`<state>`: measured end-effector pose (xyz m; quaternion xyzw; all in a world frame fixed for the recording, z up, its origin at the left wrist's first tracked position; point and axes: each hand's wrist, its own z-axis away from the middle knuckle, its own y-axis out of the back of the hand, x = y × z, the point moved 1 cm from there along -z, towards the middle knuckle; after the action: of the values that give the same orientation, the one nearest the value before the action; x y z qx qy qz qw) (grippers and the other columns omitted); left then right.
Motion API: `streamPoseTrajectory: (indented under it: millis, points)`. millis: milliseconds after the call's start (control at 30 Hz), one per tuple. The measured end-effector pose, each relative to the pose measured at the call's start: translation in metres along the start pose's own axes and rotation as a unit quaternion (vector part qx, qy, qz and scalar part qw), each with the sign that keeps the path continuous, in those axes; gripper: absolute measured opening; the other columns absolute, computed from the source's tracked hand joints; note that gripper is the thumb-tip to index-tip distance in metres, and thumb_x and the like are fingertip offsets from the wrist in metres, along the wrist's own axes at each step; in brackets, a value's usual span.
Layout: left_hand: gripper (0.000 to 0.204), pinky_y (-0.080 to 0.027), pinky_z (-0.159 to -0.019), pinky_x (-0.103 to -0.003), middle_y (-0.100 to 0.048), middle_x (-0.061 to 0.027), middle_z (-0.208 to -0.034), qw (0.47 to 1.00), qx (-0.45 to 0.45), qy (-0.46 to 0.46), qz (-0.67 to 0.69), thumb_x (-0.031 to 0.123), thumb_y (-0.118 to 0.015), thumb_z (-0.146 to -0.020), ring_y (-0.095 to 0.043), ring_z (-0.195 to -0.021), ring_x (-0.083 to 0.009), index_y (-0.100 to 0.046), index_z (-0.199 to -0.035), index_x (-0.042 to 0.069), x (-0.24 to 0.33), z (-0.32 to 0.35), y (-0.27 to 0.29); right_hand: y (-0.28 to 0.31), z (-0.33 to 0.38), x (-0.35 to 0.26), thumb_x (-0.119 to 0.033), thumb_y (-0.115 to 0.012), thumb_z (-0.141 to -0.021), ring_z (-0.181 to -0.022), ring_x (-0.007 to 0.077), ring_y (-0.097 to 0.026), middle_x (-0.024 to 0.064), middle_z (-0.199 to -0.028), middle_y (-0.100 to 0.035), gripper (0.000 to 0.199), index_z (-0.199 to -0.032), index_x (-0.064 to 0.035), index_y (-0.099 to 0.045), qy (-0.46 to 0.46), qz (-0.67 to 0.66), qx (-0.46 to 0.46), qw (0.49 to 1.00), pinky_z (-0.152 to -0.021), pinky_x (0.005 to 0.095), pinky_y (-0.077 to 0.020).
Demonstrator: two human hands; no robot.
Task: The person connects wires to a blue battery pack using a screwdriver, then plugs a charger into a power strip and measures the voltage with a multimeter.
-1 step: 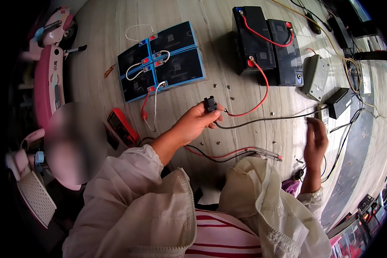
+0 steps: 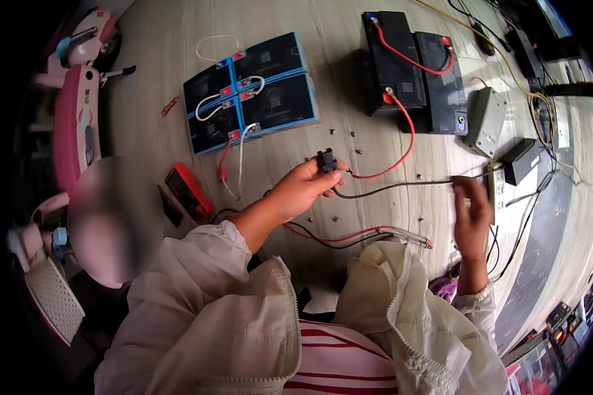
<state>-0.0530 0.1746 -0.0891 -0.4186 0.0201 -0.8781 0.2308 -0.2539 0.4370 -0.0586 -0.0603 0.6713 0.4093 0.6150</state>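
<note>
"What is in your left hand (image 2: 308,182)?"

"I have a black connector (image 2: 326,160) pinched between thumb and fingers, its pronged end pointing up and away from me."

"And your right hand (image 2: 473,214)?"

"It's well to the right of my left, fingers bent, just at the black cable (image 2: 389,187). I can't tell whether I'm gripping that or only passing over it."

"How does the cable lie?"

"Lengthwise from my left hand across to my right, sagging slightly, then on past it toward a black box (image 2: 520,161)."

"Where does the red lead (image 2: 413,135) end?"

"Just to the right of the connector, so my left hand is much the nearer. I can't tell if it touches my fingers. From there it curves up, away from me, to the black batteries (image 2: 441,99)."

"Anything beyond your left hand?"

"The blue-edged batteries (image 2: 280,85), farther out and leftward; the red multimeter (image 2: 190,192) is left of my wrist."
</note>
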Motion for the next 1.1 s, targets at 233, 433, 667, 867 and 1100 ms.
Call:
streamPoseTrajectory:
  millis: [233,433,667,867,1100]
  points:
    - [0.065,-0.049,-0.097,-0.036,-0.057,-0.0075,-0.119,0.995,-0.098,0.032,0.000,0.057,-0.029,-0.104,-0.056,-0.109,-0.0154,-0.049,-0.134,0.004,0.008,0.014,-0.012,-0.123,-0.010,-0.042,-0.011,-0.065,-0.094,-0.097,0.0275,-0.060,0.0188,-0.111,-0.061,0.048,-0.135,0.0015,-0.045,0.017,-0.098,-0.325,0.940,-0.088,0.0371,-0.0484]
    - [0.011,-0.048,-0.074,-0.037,-0.057,-0.0082,-0.084,0.824,0.537,-0.173,-0.048,0.012,-0.047,-0.097,-0.055,-0.072,-0.0200,-0.056,-0.096,0.006,-0.012,0.025,0.111,-0.142,-0.017,-0.051,-0.009,-0.058,-0.099,-0.074,0.0083,-0.045,0.0007,-0.081,-0.051,0.018,-0.114,-0.0017,-0.050,-0.153,-0.189,-0.411,0.878,-0.066,0.0266,-0.0421]
    - [0.029,-0.049,-0.086,-0.038,-0.063,-0.0136,-0.097,0.753,0.431,-0.115,-0.484,-0.007,-0.052,-0.081,-0.061,-0.100,-0.0316,-0.065,-0.104,0.006,-0.097,0.060,0.222,-0.146,0.004,-0.041,-0.026,-0.053,-0.104,-0.078,0.0080,-0.047,-0.0014,-0.082,-0.052,0.024,-0.111,-0.0025,-0.055,-0.180,-0.265,-0.449,0.834,-0.071,0.0248,-0.0412]
    - [0.037,-0.049,-0.088,-0.038,-0.064,-0.0126,-0.102,0.822,0.241,-0.125,-0.500,-0.007,-0.065,-0.076,-0.060,-0.103,-0.0306,-0.066,-0.111,0.008,-0.115,0.064,0.208,-0.142,0.009,-0.037,-0.022,-0.054,-0.103,-0.078,0.0076,-0.048,-0.0019,-0.083,-0.053,0.019,-0.109,-0.0034,-0.056,-0.208,-0.287,-0.442,0.824,-0.073,0.0248,-0.0419]
    - [0.030,-0.049,-0.090,-0.031,-0.062,-0.0091,-0.122,0.989,0.026,0.063,0.128,0.021,-0.059,-0.100,-0.059,-0.102,-0.0155,-0.057,-0.124,0.005,-0.071,0.046,0.107,-0.135,0.013,-0.027,-0.015,-0.062,-0.096,-0.068,0.0078,-0.044,-0.0014,-0.079,-0.052,0.021,-0.108,-0.0040,-0.049,-0.319,-0.359,-0.433,0.763,-0.061,0.0241,-0.0387]
